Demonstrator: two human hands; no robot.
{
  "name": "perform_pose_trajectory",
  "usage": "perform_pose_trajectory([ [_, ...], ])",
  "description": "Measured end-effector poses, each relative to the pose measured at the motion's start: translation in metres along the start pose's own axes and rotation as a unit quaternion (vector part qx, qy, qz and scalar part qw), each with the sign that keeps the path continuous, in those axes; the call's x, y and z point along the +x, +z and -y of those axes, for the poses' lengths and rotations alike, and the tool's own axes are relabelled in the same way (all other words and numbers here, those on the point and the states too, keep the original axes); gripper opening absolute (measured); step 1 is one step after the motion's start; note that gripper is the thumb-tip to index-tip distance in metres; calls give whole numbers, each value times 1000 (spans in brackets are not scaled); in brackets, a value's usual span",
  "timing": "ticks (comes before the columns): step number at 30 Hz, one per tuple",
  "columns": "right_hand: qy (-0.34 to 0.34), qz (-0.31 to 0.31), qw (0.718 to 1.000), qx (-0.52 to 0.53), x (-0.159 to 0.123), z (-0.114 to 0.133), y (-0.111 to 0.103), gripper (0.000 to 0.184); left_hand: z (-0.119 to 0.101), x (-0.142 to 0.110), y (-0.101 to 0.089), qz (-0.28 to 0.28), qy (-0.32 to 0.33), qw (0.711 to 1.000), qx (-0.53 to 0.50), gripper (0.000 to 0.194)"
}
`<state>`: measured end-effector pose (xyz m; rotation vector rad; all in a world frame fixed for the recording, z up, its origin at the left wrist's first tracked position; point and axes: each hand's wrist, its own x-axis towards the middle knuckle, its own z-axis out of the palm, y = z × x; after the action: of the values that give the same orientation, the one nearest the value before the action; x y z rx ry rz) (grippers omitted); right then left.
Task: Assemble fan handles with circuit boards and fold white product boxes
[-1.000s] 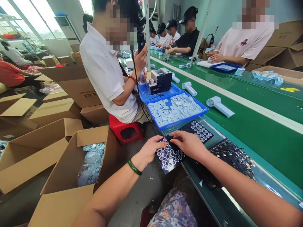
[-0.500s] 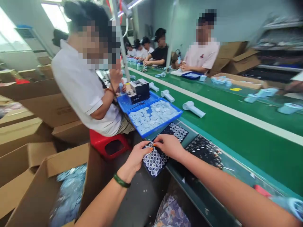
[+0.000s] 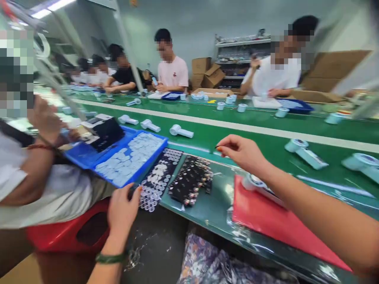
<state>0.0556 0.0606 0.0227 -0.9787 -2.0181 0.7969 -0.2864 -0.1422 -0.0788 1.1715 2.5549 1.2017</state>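
My left hand (image 3: 124, 209), with a green bangle at the wrist, is closed at the left edge of a black sheet of clear round pieces (image 3: 160, 173). Its thumb lies against the sheet's near corner. Raised over the green belt, my right hand (image 3: 241, 152) pinches a tiny dark piece, too small to name, between thumb and fingertips. Right of the sheet are rows of small black parts (image 3: 189, 179). Below my right forearm, a light-blue handheld-fan-shaped housing (image 3: 253, 181), partly hidden, lies on a red pad (image 3: 251, 213).
A blue tray of pale flat pieces (image 3: 130, 157) lies beyond my left hand, with a black box (image 3: 103, 132) behind it. Light-blue housings (image 3: 182, 131) lie along the green belt (image 3: 207, 138). A co-worker (image 3: 44, 169) sits close on the left; others work across the belt.
The view has swung right. My right hand has left the sheet and moved right over the belt, pinching a tiny dark piece. My left hand stays at the sheet. The red pad has come into view.
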Motion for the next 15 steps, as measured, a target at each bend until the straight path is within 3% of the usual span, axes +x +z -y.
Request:
perform_pose_trajectory([
  [3,65,-78,990,-94,-65,-32,-70,16,-20,-28,2,-119,176,973,90,38],
  [5,96,-81,981,-145,-104,-50,-93,15,-53,-53,13,-101,265,958,41,33],
  [7,112,-71,979,-156,-131,-64,-102,14,-102,-79,34,1,361,932,-19,35],
  [10,105,-49,982,-150,-150,-77,-104,16,-181,-104,81,157,483,860,-55,46],
  [13,60,-22,983,-170,-150,-85,-103,18,-240,-105,133,265,535,798,-80,52],
  [15,17,0,981,-195,-145,-92,-101,18,-263,-101,161,324,537,774,-86,56],
])
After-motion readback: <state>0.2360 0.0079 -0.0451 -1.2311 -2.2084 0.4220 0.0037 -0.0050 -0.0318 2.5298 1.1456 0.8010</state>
